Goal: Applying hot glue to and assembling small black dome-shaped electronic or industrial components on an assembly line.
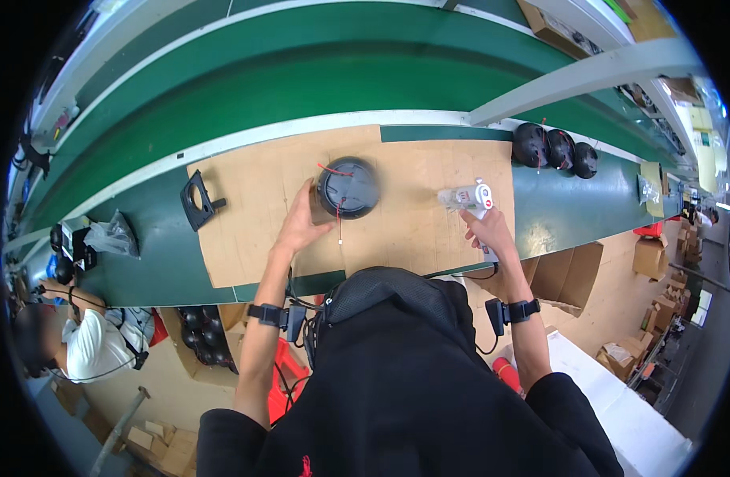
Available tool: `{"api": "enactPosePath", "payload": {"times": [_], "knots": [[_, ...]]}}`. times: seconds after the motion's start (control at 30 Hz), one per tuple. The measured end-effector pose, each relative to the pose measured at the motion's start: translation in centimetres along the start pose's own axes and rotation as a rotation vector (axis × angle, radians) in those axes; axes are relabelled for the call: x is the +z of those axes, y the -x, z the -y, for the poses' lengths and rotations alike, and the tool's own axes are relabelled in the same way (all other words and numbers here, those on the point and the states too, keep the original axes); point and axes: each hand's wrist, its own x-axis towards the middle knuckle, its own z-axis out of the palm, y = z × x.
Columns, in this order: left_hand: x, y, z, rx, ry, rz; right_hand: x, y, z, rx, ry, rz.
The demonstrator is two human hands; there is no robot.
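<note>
My left hand [303,219] grips the left side of a black round housing [349,195], fingers curled against its wall. From the housing come a thin red wire and a short lead with a small white plug. The housing is slightly blurred. To the right, my right hand [490,230] is closed round the handle of a white pistol-shaped tool [480,195] with a clear front part pointing left toward the housing, a gap between them. Under both lies a flat cardboard sheet [413,238]. A black bracket with a round cutout [196,200] rests at its left edge.
Several black round housings [532,145] stand in a row at the right. A clear plastic bag [113,236] lies on the green bench at the left. Beyond runs a green conveyor belt [301,79]. A co-worker [102,346] sits at the far left. An open carton [568,274] stands below the bench's right front edge.
</note>
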Motion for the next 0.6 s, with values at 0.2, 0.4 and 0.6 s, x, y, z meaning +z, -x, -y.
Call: {"api": "enactPosePath", "payload": {"times": [0.2, 0.4, 0.6], "knots": [[1.7, -1.6, -2.7, 0.206, 0.117, -0.065, -0.5, 2.7, -2.9, -0.005, -0.139, -0.095], [2.7, -3.0, -3.2, 0.215, 0.086, -0.163, -0.5, 6.6, -11.8, -0.067, -0.661, -0.377], [3.5, -3.5, -8.7, 0.275, 0.549, -0.015, -1.1, 7.5, -20.9, -0.01, -1.322, -0.587]]}}
